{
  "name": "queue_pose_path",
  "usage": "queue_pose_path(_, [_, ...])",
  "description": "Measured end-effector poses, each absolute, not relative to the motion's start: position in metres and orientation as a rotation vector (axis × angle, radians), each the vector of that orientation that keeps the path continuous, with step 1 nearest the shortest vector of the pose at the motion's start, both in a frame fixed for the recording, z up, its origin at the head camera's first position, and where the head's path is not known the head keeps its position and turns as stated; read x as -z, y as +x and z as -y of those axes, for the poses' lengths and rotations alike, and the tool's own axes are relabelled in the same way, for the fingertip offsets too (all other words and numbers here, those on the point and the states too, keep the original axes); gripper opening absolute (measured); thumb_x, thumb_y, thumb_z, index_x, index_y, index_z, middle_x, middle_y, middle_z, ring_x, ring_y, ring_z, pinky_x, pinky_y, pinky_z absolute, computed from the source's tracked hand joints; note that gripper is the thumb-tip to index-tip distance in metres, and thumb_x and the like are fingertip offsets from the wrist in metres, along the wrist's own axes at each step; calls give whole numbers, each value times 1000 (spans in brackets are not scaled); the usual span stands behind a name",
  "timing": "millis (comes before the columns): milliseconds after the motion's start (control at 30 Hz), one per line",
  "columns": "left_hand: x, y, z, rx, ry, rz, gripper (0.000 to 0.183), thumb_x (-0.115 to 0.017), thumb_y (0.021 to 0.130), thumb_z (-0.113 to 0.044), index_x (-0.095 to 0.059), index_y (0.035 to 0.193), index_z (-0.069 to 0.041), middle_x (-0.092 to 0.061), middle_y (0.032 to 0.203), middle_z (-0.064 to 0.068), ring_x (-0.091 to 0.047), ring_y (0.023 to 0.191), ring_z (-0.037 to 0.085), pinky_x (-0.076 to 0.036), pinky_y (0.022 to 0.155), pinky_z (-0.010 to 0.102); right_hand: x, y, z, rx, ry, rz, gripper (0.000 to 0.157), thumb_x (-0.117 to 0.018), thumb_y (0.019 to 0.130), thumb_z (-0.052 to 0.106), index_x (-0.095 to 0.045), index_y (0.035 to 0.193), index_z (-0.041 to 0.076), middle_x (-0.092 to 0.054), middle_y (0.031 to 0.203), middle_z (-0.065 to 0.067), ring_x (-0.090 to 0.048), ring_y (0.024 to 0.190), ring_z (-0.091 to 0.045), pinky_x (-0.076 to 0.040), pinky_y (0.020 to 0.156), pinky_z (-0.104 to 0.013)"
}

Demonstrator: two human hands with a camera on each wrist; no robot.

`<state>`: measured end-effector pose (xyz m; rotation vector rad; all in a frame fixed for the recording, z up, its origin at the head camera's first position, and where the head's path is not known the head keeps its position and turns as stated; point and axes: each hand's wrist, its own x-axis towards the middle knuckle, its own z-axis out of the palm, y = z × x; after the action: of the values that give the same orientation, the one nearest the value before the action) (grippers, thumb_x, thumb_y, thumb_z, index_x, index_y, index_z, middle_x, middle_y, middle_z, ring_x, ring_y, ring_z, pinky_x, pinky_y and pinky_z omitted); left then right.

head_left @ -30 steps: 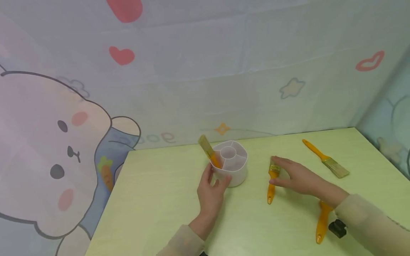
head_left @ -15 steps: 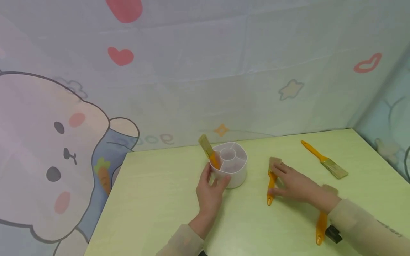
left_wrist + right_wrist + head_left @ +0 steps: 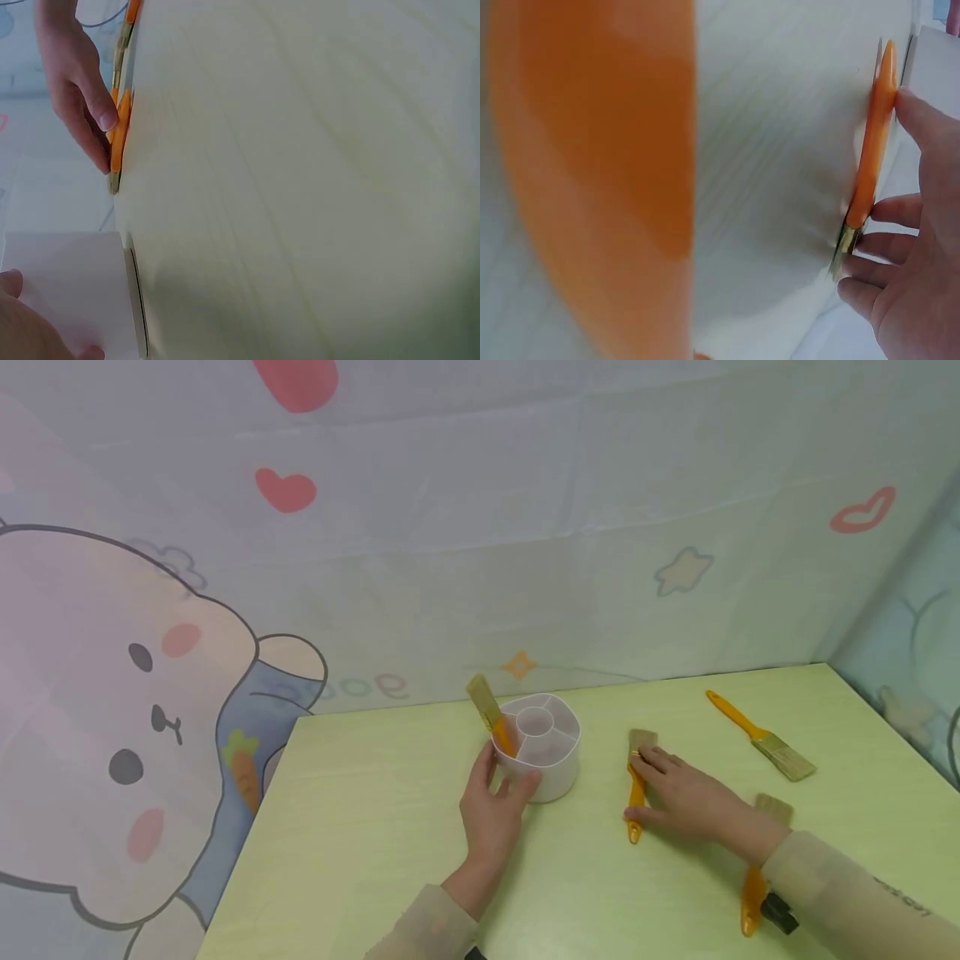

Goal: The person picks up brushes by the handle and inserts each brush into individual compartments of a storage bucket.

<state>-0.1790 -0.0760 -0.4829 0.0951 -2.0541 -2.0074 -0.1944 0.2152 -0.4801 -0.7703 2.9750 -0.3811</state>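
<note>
My left hand (image 3: 491, 814) grips the near left wall of a white divided round holder (image 3: 551, 781), thumb in front and fingers at its left side. A paintbrush (image 3: 487, 706) leans in the holder's left compartment, bristles up. To the right, my right hand (image 3: 686, 797) lies over a second paintbrush (image 3: 636, 792) on the table. Its fingertips are at the metal band and the thumb rests by the end of the orange handle. In the right wrist view, the fingers (image 3: 889, 247) are spread along that brush.
Another paintbrush (image 3: 757, 735) lies at the back right of the pale yellow table (image 3: 360, 827). A wider paintbrush (image 3: 753, 893) lies partly under the right forearm. A printed cloth (image 3: 450, 527) hangs behind the table.
My right hand has come down and nearer onto the paintbrush, its fingers moving from the bristles to the metal band. The brush has turned slightly. The left hand stays on the holder.
</note>
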Motion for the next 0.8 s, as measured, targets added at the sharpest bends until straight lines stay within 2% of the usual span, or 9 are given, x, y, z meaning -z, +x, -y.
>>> queue_pose_path(367, [483,-179,76,1998,66,2050,76,-88,88,-10,-52,155,0,-53,159,19,-49,148,40,-51,114,54,464,-204,-230,355,-894,-2823,80,-71,101,50,-47,158,-1,-38,167,-27,-48,141,-59,-45,114,-68])
queue_pose_path(533, [484,-181,76,1986,58,2051,77,-89,88,-9,-53,155,-1,-54,158,19,-50,147,41,-51,113,53,460,-207,-236,308,-931,-2791,72,-71,100,35,-47,160,4,-40,167,-22,-50,138,-60,-47,113,-68])
queue_pose_path(700, [485,-180,77,1973,69,2067,78,-89,88,-10,-52,156,-2,-54,159,18,-51,147,40,-52,112,53,459,-210,-242,282,-985,-2787,71,-72,96,25,-49,160,6,-43,167,-18,-52,134,-62,-49,110,-69])
queue_pose_path(800, [484,-180,78,1972,81,2081,80,-90,87,-11,-51,157,-3,-53,159,16,-50,148,38,-52,113,52,462,-212,-245,274,-1050,-2790,70,-71,95,21,-49,159,4,-45,165,-18,-53,137,-56,-46,113,-68])
